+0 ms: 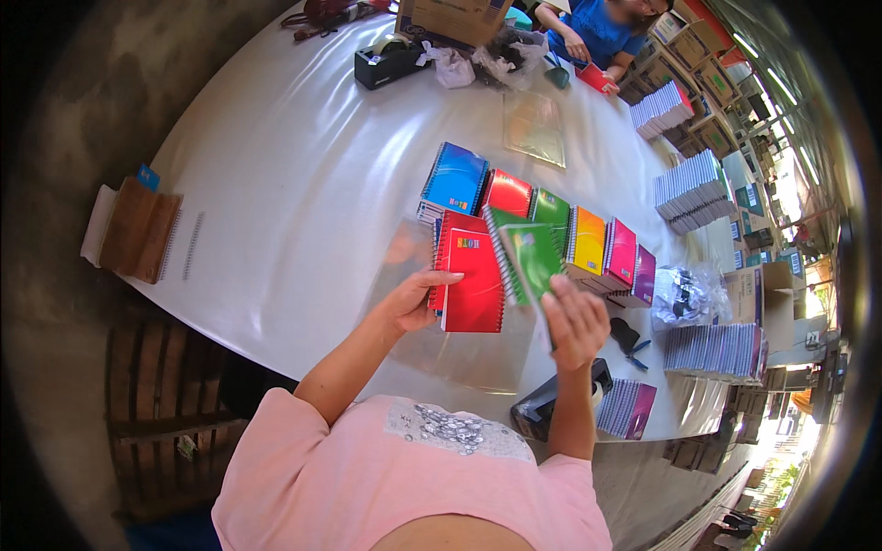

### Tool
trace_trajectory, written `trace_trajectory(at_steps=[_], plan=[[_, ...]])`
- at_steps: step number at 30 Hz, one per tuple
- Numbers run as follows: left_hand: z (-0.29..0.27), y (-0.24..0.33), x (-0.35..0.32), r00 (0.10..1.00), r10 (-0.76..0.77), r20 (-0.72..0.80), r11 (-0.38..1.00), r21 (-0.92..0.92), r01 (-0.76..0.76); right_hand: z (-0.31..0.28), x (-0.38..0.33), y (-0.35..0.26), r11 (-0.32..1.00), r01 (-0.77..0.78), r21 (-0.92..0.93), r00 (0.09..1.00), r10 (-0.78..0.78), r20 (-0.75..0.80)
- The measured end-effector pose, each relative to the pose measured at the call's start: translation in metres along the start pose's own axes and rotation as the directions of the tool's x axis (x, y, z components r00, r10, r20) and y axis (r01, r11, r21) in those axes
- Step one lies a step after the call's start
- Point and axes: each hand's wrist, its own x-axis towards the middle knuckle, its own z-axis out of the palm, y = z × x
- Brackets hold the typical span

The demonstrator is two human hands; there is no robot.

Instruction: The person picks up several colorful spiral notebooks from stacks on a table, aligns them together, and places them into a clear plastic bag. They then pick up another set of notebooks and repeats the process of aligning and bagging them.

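At the left hand, I see a bright red notebook with multicoloured lettering; at the right hand, a green notebook. Just beyond both, notebook stacks run blue, red, green, yellow, pink and purple across the white table.

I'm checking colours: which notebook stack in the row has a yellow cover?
The yellow stack, between the green stack and the pink stack; no other cover there is yellow.

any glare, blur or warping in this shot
Head view: glare streaks the white table; head view: the right hand looks blurred, the red notebook sharper; head view: fisheye bends the table's edges, corners go black, and the far lower right is overexposed.
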Motion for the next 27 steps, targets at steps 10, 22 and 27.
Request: trace_trajectory(at_steps=[10,22,27], plan=[[-0.028,-0.015,0.012,0.958,0.062,0.281,0.993,-0.113,-0.031,0.005,-0.015,-0.05,0.994,0.042,0.104,0.985,-0.058,0.163],[-0.021,-0.039,0.016,0.99,-0.049,0.13,0.993,-0.101,0.062,0.013,-0.033,-0.015,0.828,-0.517,0.219,0.757,0.322,0.569],[-0.021,-0.052,0.035,0.998,-0.017,0.065,0.998,-0.067,0.021,0.003,-0.064,0.115,0.796,-0.576,-0.186,0.56,0.55,0.619]])
